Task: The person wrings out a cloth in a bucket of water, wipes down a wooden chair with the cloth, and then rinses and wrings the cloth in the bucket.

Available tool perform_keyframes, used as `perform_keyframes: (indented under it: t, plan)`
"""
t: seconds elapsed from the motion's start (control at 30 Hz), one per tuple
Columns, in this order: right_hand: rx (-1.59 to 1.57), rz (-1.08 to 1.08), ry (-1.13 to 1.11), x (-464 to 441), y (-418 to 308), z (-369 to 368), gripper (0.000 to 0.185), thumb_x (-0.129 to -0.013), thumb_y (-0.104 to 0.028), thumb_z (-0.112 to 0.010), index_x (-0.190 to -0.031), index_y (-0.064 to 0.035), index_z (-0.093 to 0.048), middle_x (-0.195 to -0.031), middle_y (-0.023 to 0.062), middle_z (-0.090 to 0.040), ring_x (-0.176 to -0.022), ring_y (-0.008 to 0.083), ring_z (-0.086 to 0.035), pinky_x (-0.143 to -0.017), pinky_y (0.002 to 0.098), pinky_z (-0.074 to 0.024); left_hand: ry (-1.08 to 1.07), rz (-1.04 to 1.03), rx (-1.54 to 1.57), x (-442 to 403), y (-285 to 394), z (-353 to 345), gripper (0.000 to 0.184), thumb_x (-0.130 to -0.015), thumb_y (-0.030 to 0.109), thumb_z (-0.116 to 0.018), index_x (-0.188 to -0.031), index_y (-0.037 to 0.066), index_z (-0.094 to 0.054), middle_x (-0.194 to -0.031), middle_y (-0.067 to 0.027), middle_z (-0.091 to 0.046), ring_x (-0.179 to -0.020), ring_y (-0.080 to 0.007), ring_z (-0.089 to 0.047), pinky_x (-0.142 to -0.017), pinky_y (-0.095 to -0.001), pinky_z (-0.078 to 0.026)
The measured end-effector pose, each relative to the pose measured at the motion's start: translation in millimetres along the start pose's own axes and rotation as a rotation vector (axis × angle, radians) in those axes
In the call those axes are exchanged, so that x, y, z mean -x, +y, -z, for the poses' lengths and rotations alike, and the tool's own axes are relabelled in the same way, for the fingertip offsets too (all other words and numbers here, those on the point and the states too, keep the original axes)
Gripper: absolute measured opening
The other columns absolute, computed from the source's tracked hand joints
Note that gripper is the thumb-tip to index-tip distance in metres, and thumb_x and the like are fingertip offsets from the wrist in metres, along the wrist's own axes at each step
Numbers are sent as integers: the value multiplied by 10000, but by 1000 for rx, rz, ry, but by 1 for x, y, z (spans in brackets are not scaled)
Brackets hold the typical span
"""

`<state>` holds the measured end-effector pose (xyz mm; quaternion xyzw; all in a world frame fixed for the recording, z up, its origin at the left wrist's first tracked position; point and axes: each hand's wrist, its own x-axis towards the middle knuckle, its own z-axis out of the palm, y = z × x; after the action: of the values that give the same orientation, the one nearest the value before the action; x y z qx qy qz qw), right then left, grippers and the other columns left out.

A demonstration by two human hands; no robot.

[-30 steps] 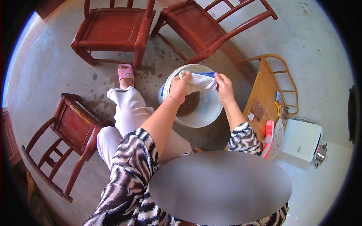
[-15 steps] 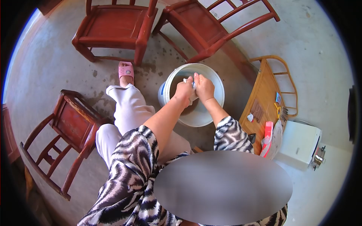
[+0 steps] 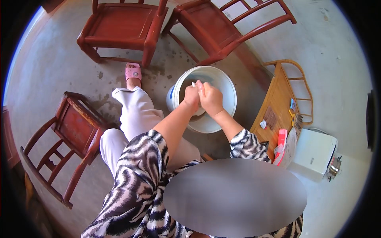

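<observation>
Grey concrete floor (image 3: pixel 87 178), blotched dark near my pink plastic slipper (image 3: pixel 133 72). On it stands a round white plastic bucket (image 3: pixel 227 92); beyond its far rim, a red-painted wooden chair (image 3: pixel 206 29). Brownish contents (image 3: pixel 182 93) show inside, near the left rim, partly hidden by my hands.

Grip: left fingers (image 3: pixel 192 94) and right fingers (image 3: pixel 209 96) both clenched, side by side and touching, on one bunched white cloth (image 3: pixel 200 110). Only small pieces of it show; full shape cannot be told.

Step in hand, as I judge it: squeezing or twisting the cloth. Done well, both fists stay inside the line of the rim, so drips land in the bucket and not on the floor. Turn the wrists against each other, with even pressure and no loose end trailing.

Position of cloth: held above the bucket's opening, well within the rim. A scrap pokes out at the top of the left fist; a paler part shows below, between the wrists. Most is enclosed by my fingers.
</observation>
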<state>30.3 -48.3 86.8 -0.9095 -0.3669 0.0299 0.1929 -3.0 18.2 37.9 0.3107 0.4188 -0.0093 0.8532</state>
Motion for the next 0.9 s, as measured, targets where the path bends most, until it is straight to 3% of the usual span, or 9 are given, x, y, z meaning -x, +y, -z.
perform_keyframes:
  t: [0.07, 0.13, 0.2, 0.27, 0.3, 0.33, 0.4, 0.6, 0.9]
  plan:
    - [5, -5, 44, 0, 1, -1, 334, -892, -300, -452, -682, -51, -523, -598, 176, -564, -570, 394, -548, -529, 495, -416, -107, 10, 126, -5, -5, 2, 352, -910, 304, -486, -907, -33, -589, -829, -95, -596, -713, -174, -542, -617, -345, -442]
    - [66, -143, -9, -10, 33, -6, 353, -891, -297, -455, -646, -48, -510, -623, 189, -571, -606, 402, -547, -540, 481, -419, -35, 14, 66, -9, -12, -4, 352, -912, 308, -485, -931, -30, -583, -870, -98, -595, -743, -183, -548, -635, -340, -449]
    - [-6, -224, -42, -8, 60, -20, 386, -887, -328, -482, -642, -32, -523, -595, 193, -544, -588, 343, -571, -547, 435, -431, -112, 51, 46, 7, 1, -6, 321, -915, 333, -476, -991, 31, -557, -902, -60, -578, -798, -167, -550, -682, -334, -466]
    - [-484, -433, -96, -7, 82, -27, 379, -882, -371, -509, -724, -30, -558, -648, 142, -563, -651, 217, -579, -592, 360, -443, -115, 49, 102, 7, 3, -6, 322, -915, 333, -480, -1006, 33, -549, -902, -60, -576, -814, -165, -545, -705, -325, -461]
    - [-736, -522, -67, -3, 86, -25, 360, -888, -382, -514, -906, -32, -594, -800, 66, -580, -760, 139, -545, -679, 294, -442, -117, 37, 151, 5, 6, -4, 323, -914, 334, -483, -1020, 34, -542, -903, -59, -573, -831, -164, -540, -728, -316, -456]
    - [-892, -523, -49, -1, 75, -13, 363, -910, -363, -481, -1059, -44, -570, -966, 20, -566, -839, 128, -543, -746, 261, -436, -110, 35, 151, 5, 9, -1, 323, -914, 334, -483, -1020, 34, -542, -903, -59, -573, -831, -164, -540, -728, -316, -456]
    - [-1323, -719, -288, -2, 63, 24, 323, -903, -288, -518, -1117, -49, -559, -1003, 19, -557, -841, 101, -542, -762, 237, -432, -57, -26, 170, 7, 14, -1, 297, -907, 316, -503, -1004, 37, -536, -895, -57, -571, -839, -159, -539, -733, -306, -450]
    - [-1145, -519, -377, -3, 87, 38, 215, -839, -98, -604, -1037, -21, -570, -913, 25, -588, -802, 84, -542, -744, 221, -431, -74, -29, 250, 12, 19, -2, 248, -874, 210, -571, -1018, 13, -527, -900, -68, -583, -790, -179, -568, -708, -301, -465]
    - [-1157, -539, -155, -10, 53, 24, 171, -873, -193, -552, -885, -23, -557, -805, 21, -578, -737, 90, -521, -673, 255, -429, -61, -111, 248, 0, 8, -5, 194, -869, 173, -575, -956, 1, -554, -886, -85, -601, -737, -175, -571, -671, -308, -466]
